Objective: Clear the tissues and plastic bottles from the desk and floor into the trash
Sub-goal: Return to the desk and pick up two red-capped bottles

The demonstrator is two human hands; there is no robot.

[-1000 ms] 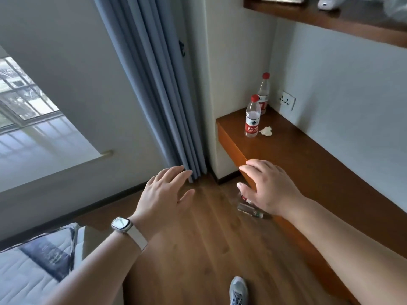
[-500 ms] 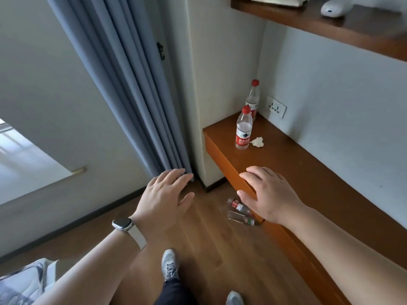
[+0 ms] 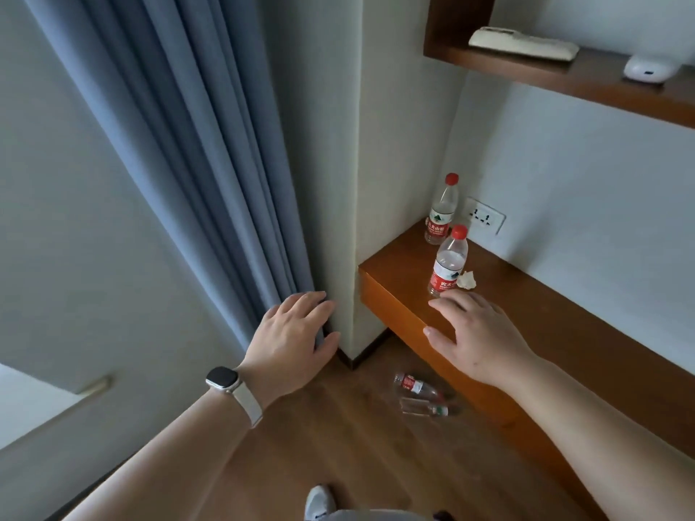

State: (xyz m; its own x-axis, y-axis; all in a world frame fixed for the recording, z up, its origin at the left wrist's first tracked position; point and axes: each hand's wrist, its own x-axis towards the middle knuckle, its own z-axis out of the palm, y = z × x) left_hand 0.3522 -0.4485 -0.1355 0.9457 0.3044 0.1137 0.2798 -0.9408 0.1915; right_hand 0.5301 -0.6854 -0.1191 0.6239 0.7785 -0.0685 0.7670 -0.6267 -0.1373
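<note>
Bottles stand upright on the desk (image 3: 526, 325): near bottle (image 3: 447, 263) just beside the tissue (image 3: 466, 280), far bottle (image 3: 440, 212) behind; contents unclear. My left hand (image 3: 289, 340) and right hand (image 3: 477, 336) are spread, empty.

Domestic room, bedroom or hotel room, cannot tell which. Long grey-blue pleated curtain (image 3: 180, 144) far left. Wall-fixed brown wooden desk (image 3: 564, 314) right, brown wooden shelf (image 3: 601, 84) above. White wall socket (image 3: 485, 216). Brown wood-plank floor (image 3: 338, 445).
</note>
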